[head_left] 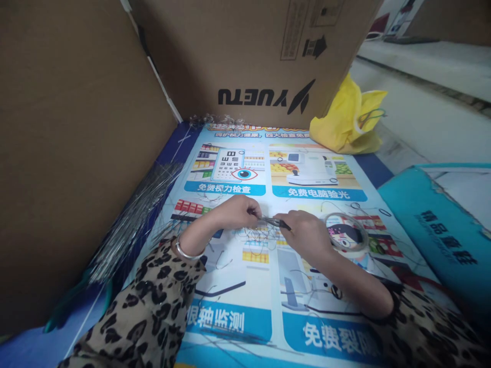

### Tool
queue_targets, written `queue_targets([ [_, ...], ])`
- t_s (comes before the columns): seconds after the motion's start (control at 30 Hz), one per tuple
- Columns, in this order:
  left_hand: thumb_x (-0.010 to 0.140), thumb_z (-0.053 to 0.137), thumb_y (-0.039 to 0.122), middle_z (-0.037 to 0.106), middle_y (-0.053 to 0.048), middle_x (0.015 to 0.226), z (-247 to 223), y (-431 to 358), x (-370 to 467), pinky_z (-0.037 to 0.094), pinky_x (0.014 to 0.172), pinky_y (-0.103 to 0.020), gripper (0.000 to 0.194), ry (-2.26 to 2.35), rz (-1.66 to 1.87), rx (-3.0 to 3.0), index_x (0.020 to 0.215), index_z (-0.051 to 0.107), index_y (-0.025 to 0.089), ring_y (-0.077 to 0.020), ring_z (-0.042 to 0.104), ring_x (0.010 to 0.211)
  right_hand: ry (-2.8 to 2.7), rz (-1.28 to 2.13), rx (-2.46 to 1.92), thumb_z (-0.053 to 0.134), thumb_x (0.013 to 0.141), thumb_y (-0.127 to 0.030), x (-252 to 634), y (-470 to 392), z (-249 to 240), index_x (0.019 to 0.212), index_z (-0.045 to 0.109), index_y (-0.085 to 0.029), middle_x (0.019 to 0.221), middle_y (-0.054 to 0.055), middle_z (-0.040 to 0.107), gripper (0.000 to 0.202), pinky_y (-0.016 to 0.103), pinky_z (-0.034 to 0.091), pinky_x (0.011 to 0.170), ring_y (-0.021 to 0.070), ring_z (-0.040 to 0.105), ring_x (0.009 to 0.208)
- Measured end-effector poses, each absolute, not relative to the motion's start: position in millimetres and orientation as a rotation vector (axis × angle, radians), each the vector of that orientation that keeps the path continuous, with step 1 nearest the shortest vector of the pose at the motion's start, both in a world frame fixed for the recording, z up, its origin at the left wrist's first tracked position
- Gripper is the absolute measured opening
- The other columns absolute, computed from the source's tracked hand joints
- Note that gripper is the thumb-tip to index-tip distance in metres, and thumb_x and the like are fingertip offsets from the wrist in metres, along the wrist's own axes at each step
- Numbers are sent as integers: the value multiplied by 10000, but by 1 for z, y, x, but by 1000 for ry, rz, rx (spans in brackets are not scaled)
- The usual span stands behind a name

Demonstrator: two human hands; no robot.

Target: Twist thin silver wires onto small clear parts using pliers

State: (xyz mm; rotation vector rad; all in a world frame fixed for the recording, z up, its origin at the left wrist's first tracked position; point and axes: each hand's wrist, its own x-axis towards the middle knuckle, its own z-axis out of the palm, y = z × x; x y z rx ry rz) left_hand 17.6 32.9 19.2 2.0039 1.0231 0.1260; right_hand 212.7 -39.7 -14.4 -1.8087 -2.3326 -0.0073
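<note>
My right hand [307, 232] is closed around a pair of pliers [275, 222] with dark grips, their metal jaws pointing left. At the jaws' tip, the fingers of my left hand [240, 212] are pinched together on thin wire, mostly hidden by the fingers. Beneath and between both hands is a loose tangle of thin bent wire [261, 237]. Beside my right wrist lies a coil of wire [364, 240] on the printed poster sheet [261, 286]. A bundle of long straight wires [134, 220] rests to the left of my left arm.
Cardboard walls [245, 56] rise at the back and left. A yellow bag [347, 128] stands at the back right, with a turquoise box [433, 225] nearer on the right. Small wire pieces [226, 121] lie along the back edge. A green-rimmed object [76, 301] is at lower left.
</note>
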Motion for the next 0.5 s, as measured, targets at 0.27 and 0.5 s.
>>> queue_targets([
  [0.27, 645, 516, 186, 613, 11, 605, 18, 33, 17, 344, 495, -193, 202, 1027, 143, 2014, 782, 659, 146, -90, 498, 532, -2317, 39, -1819, 493, 816, -254, 215, -39, -16, 1011, 656, -304, 767, 3, 631, 259, 252, 293, 617, 151, 545, 759],
  [0.5, 638, 515, 180, 614, 6, 603, 19, 33, 17, 341, 484, -189, 202, 1045, 150, 2035, 760, 671, 142, -83, 475, 513, -2368, -4, -1785, 478, 831, -260, 217, -39, -14, 1025, 653, -265, 780, 22, 631, 261, 257, 314, 664, 159, 536, 766],
])
